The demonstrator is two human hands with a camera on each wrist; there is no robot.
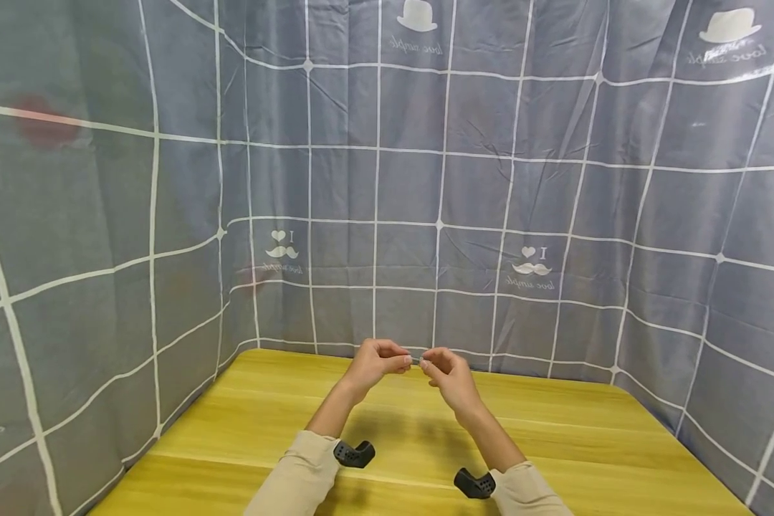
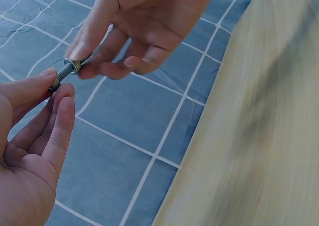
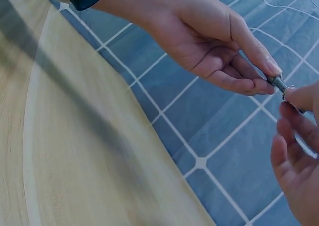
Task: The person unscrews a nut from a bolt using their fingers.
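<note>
In the head view both hands meet over the far part of the table, fingertips close together around a small metal bolt [image 1: 416, 360]. My left hand [image 1: 373, 367] pinches one end of it between thumb and fingers. The threaded shank of the bolt [image 2: 63, 73] shows between the two hands in the left wrist view. My right hand [image 1: 454, 383] pinches a ring-like metal nut [image 2: 74, 65] on the other end of the shank, its remaining fingers loosely bent. The right fingertips hide part of the nut, and the left ones cover the bolt's near end.
Below the hands lies a yellow wood-grain table [image 1: 555, 437]. A grey curtain [image 1: 406, 186] with white grid lines surrounds it at the back and sides. Black wrist devices [image 1: 355, 454] sit at both sleeve cuffs.
</note>
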